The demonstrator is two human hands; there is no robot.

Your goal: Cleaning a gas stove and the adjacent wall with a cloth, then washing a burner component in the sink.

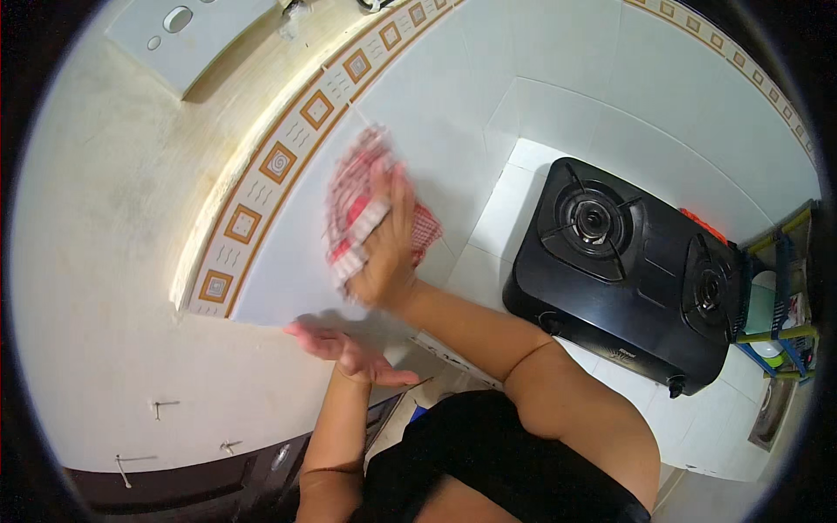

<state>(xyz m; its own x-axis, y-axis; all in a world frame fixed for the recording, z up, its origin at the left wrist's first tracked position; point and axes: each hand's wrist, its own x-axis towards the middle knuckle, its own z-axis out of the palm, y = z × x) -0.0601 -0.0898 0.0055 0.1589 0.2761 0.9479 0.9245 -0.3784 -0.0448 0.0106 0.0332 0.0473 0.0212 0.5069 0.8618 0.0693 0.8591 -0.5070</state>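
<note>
My right hand [386, 252] presses a red and white checked cloth [359, 189] against the white wall tiles [294, 261]. Hand and cloth are a little blurred, and part of the cloth bunches out past my fingers. Below it, my left hand [353, 356] holds nothing, its fingers apart. It is close to the lower end of the tiled wall; whether it touches the wall, I cannot tell. A decorative border tile strip [278, 162] with brown squares runs along the edge of these tiles.
A black two-burner gas stove [621, 274] stands on the white tiled counter [487, 265] to the right. Beyond it is a rack [778, 294] with kitchen items. Nails [157, 408] stick out of the plaster wall at lower left, above a dark door [242, 480]. A white panel [189, 39] juts out at upper left.
</note>
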